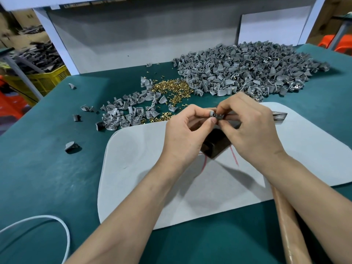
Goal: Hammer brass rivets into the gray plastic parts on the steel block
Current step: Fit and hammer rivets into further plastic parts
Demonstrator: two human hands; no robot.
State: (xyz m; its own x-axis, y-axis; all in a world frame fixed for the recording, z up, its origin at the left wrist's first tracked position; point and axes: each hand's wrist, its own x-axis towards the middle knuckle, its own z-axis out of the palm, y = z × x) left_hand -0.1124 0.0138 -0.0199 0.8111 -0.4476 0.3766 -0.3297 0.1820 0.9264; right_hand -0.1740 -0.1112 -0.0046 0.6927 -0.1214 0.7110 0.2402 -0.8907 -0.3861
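A brown wooden handle (pixel 285 221) is laid under the right forearm. Above the dark steel block (pixel 215 143) on the white mat (pixel 133 168), a small gray plastic part (pixel 213 115) is pinched by the left hand (pixel 182 130) and the right hand (pixel 251 126); perhaps a rivet is held too. Behind, loose brass rivets (pixel 171 88) and a big heap of gray parts (pixel 247 69) are spread.

Mat (pixel 142 168): off-white, plain; thin red pen lines (pixel 234 157) near centre.
Table cover (pixel 47 168) under mat: dark teal, paler scuffs.
Steel block (pixel 215 144) on mat: near-black, dull sheen.
Parts heap (pixel 247 71) beyond mat: mid gray.
Single part (pixel 212 114) above mat: gray.
Rivets (pixel 171 88) beyond mat: bright brass-gold.
Handle (pixel 289 225) at mat's right edge: glossy tan-brown.
Cable (pixel 64 229) left of mat: white.
Crate (pixel 47 80) far left of mat: yellow, grid-perforated.
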